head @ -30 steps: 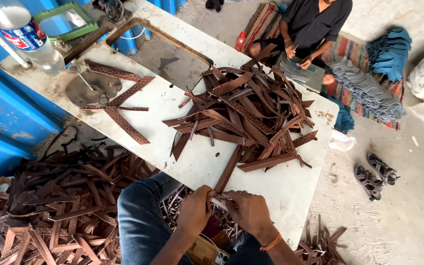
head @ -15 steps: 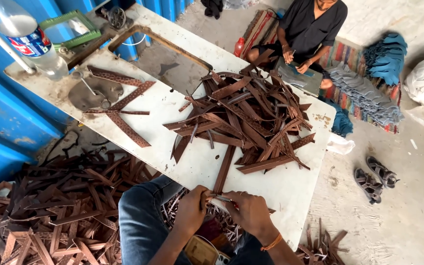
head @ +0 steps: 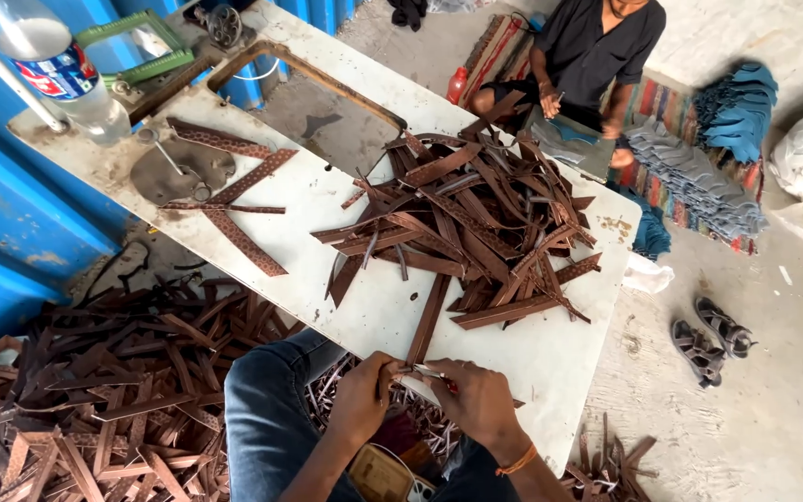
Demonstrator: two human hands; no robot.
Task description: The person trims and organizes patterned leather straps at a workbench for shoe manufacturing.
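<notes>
My left hand (head: 364, 395) pinches the near end of a long brown leather strip (head: 427, 321) at the near edge of the white table (head: 550, 358). The strip runs away from me toward a big heap of brown leather strips (head: 476, 218) on the middle of the table. Just right of the strip's end, my right hand (head: 478, 402) is closed around a thin metal tool (head: 427, 372) with a reddish part. The tool's tip points at the strip's end. My blue-jeaned knee (head: 271, 409) sits under the left hand.
Patterned strips (head: 234, 200) and a metal plate (head: 178, 167) lie at the table's far left, beside a plastic bottle (head: 58, 70). A large heap of strips (head: 95, 400) covers the floor at left. A person in black (head: 592, 56) sits beyond the table. Sandals (head: 708, 335) lie at right.
Both hands stay at the table's near edge on the same strip. They have shifted slightly, and the tool now sits close to the strip's end. The view has tilted a little.
</notes>
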